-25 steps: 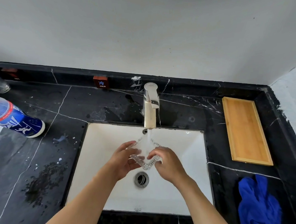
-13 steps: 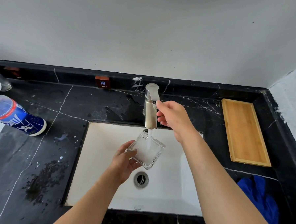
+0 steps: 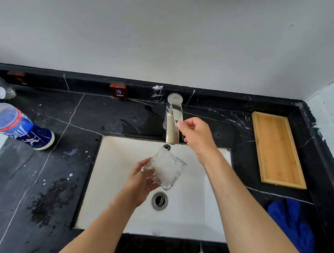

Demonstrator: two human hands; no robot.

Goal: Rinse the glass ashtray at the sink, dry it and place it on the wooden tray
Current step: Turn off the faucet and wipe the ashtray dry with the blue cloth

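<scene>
A square ribbed glass ashtray (image 3: 167, 167) is held tilted over the white sink (image 3: 116, 191), below the metal faucet (image 3: 173, 122). My left hand (image 3: 142, 181) grips it by its left edge. My right hand (image 3: 197, 135) is raised at the faucet, fingertips pinching the end of its lever. No water stream shows under the spout. The empty wooden tray (image 3: 277, 149) lies on the black counter at the right. A crumpled blue cloth (image 3: 292, 227) lies in front of the tray, partly hidden by my right forearm.
A blue and red labelled bottle (image 3: 21, 126) lies on its side on the left counter. A wet patch (image 3: 50, 199) and white specks mark the black marble left of the sink. A small "COLD" block (image 3: 118, 91) sits on the back ledge.
My right hand left the ashtray and rose to the faucet lever. The water stream has stopped. My left hand alone keeps the ashtray, now tilted.
</scene>
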